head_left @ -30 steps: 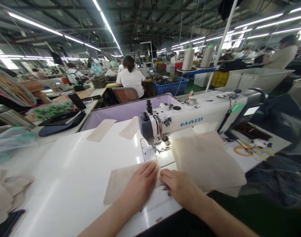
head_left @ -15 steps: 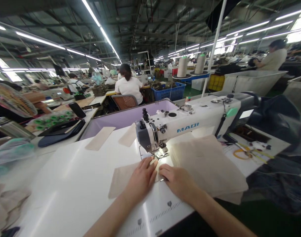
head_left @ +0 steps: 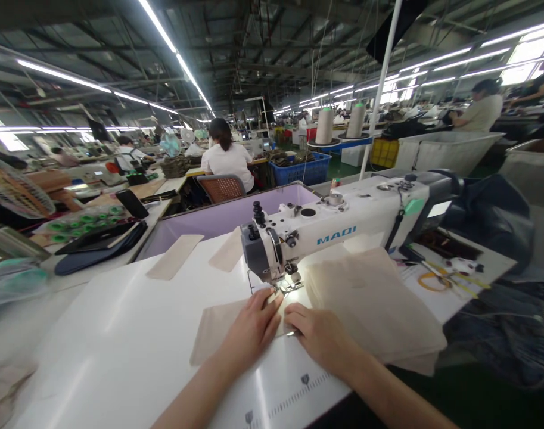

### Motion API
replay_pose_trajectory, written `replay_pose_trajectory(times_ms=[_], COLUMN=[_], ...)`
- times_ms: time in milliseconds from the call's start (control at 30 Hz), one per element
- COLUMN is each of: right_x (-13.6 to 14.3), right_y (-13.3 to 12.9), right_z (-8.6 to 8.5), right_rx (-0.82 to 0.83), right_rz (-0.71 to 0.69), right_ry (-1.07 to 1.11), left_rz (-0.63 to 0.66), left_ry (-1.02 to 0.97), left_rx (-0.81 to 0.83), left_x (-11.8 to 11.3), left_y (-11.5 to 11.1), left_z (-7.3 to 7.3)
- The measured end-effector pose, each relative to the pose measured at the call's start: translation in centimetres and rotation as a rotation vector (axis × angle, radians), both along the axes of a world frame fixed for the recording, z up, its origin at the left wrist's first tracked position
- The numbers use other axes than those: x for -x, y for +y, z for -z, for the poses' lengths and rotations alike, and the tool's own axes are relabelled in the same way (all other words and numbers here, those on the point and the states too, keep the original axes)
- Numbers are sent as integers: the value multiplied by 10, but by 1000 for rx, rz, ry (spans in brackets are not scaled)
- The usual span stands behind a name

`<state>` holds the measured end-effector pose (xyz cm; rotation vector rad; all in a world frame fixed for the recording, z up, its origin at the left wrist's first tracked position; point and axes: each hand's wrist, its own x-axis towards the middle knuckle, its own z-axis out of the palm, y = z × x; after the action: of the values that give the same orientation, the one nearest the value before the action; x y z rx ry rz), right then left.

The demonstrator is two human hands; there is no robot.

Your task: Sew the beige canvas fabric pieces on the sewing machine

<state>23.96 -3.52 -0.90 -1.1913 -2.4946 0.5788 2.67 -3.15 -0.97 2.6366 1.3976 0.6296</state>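
Observation:
At the sewing machine's presser foot [head_left: 290,286], my left hand [head_left: 254,325] has its fingers together, pressed on a beige fabric piece [head_left: 215,325] that lies partly beneath the hand. Just right of it, my right hand [head_left: 319,333] is closed, its curled fingertips at the edge of the same fabric by the needle plate. A small metal glint shows under those fingertips; I cannot make out what it is. The white sewing machine [head_left: 343,229] stands over the work with its lamp lit. A stack of beige fabric pieces [head_left: 374,304] lies right of my right hand.
Two loose beige pieces, one [head_left: 176,256] at the table's [head_left: 133,333] far edge, lie left of the machine head. Behind is a lilac bin [head_left: 218,211]. Yellow-handled scissors [head_left: 435,280] lie at right. Thread cones [head_left: 328,126] stand behind. A person [head_left: 227,155] sits ahead.
The view has shifted slightly, so the scene sits a little further left. Both hands stay at the presser foot with hardly any movement on the fabric.

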Motion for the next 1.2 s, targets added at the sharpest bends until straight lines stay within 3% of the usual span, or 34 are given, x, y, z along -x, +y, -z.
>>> replay_pose_trajectory(times_ms=[533, 667, 900, 1200], right_x=[1, -5, -11, -7], right_y=[1, -5, -13, 1], right_z=[-3, 0, -2, -6], right_rx=[16, 22, 41, 11], right_rz=[12, -8, -50, -50], right_ry=[-15, -13, 37, 17], left_rz=[25, 38, 185, 177], left_ry=[30, 83, 126, 86], left_rx=[-11, -31, -42, -31], left_x=[2, 1, 0, 3], left_y=[3, -10, -38, -21], left_z=[-3, -5, -8, -14])
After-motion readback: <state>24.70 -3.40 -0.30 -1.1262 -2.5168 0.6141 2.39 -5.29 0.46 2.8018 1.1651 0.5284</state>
